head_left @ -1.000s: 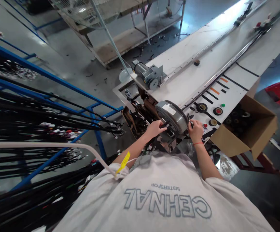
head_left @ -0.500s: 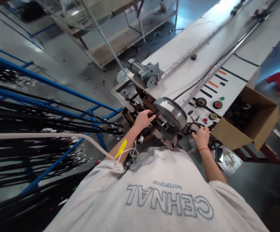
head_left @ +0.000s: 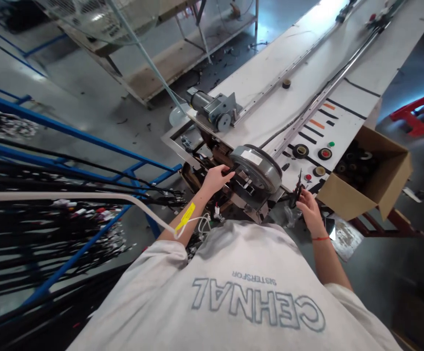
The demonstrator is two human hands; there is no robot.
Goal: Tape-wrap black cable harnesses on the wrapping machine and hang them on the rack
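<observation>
My left hand (head_left: 218, 178) is at the left side of a grey ring-shaped machine head (head_left: 250, 157), its fingers pinched on a dark strand that looks like a black cable (head_left: 235, 170). Part of that strand is hidden by the fingers and the ring. To the right of the ring, my right hand (head_left: 310, 207) holds black-handled scissors (head_left: 298, 191), blades pointing up and away from me. The scissors are above the bench's near edge, apart from the ring. On the ring's far side, a dark cable (head_left: 270, 141) runs along the bench.
The long white bench (head_left: 266, 114) bears tape rolls (head_left: 300, 151), buttons and black and orange strips. A motor (head_left: 212, 107) stands left of the ring. At right is an open cardboard box (head_left: 365, 180); a phone (head_left: 330, 228) lies nearby. Black cables hang on a blue rack (head_left: 73, 139).
My right hand has lifted the scissors from the bench edge and turned them upright. My left hand stays beside the ring. The whole view has shifted slightly.
</observation>
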